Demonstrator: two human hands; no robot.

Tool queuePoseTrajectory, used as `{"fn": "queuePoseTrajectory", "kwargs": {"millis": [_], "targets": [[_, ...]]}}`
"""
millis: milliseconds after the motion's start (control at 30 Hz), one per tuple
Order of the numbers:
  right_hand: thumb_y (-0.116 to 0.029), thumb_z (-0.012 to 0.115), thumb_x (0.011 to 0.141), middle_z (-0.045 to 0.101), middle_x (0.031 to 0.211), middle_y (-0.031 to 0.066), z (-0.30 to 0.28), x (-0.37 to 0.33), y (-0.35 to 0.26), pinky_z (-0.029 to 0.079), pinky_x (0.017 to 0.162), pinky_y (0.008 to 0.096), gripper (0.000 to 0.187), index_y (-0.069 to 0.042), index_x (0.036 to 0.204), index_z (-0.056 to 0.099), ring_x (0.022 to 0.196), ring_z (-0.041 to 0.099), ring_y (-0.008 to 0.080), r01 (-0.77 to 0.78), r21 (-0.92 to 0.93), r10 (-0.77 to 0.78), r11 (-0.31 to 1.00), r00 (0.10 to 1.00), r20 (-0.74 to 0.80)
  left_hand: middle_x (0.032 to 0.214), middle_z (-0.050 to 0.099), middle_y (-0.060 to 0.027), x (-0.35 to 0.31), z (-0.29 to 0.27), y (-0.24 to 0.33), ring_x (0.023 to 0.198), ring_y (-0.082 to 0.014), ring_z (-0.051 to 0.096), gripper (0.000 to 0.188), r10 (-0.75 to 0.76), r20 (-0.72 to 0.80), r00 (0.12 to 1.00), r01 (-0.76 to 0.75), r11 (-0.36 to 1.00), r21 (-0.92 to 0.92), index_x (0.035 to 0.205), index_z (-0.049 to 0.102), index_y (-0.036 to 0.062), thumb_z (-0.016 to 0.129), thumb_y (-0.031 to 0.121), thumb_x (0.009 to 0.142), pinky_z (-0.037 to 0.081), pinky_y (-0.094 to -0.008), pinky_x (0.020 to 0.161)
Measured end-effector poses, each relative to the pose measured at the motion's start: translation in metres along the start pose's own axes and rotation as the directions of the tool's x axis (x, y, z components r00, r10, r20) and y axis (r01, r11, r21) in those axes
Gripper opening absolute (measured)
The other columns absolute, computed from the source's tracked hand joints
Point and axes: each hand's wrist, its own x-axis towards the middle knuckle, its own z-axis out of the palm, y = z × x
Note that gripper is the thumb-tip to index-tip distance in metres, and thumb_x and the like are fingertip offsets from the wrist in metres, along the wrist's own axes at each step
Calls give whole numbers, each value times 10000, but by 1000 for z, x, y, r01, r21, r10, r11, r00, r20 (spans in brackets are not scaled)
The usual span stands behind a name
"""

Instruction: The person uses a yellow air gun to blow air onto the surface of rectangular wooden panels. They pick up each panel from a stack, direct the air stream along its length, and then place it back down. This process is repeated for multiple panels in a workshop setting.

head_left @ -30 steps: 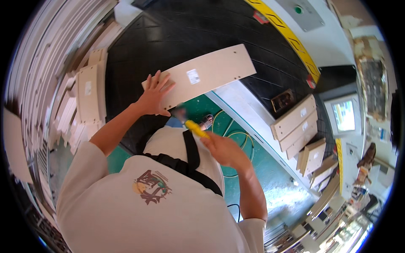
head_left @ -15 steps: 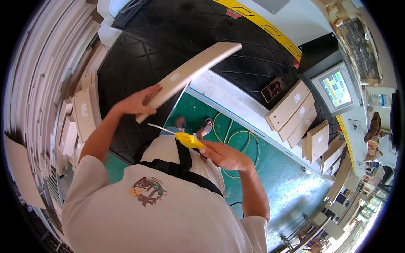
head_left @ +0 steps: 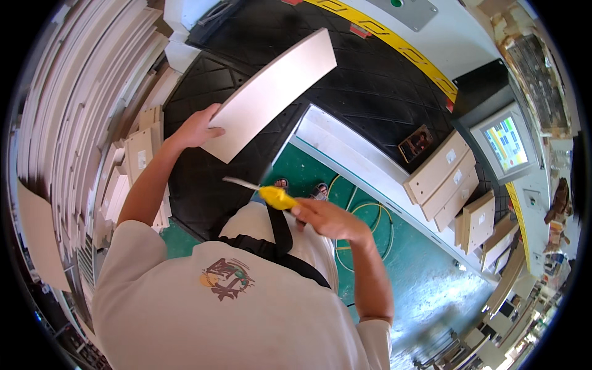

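A long, pale flat board is gripped near its lower left end by my left hand. Its broad plain face is turned up toward me, and its far end slants up to the right over the black work surface. My right hand is closed around a yellow air blow gun in front of my waist. The gun's thin nozzle points left, below the near end of the board and apart from it.
Pale boards with small labels lean along the right side, near a tablet-like screen. Tall stacks of boards fill the left. A yellow hose loops on the green floor. A small dark picture card lies on the black surface.
My left hand has turned the board so that its broad face shows instead of its narrow labelled side, and raised it slightly. The blow gun has stayed nearly in place.
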Motion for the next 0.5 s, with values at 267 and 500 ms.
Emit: {"fn": "queuePoseTrajectory", "kwargs": {"millis": [267,500], "targets": [[-451,344,1143,587,821,73,-81,23,25,452,549,306,454,-59,1099,570,612,527,169,-214,138,247,967,918,-309,1196,689,-258,-4,8,-7,1136,-426,675,590,3,-25,1000,-3,1000,27,1380,475,15,759,185,891,524,-457,942],[-514,404,1109,571,790,29,-172,53,54,371,421,284,508,-62,1285,556,447,440,98,-119,333,334,935,606,-722,1174,700,-253,6,-1,-4,1113,-434,677,542,-41,7,999,41,999,25,1321,513,17,763,200,877,520,-467,939]]}}
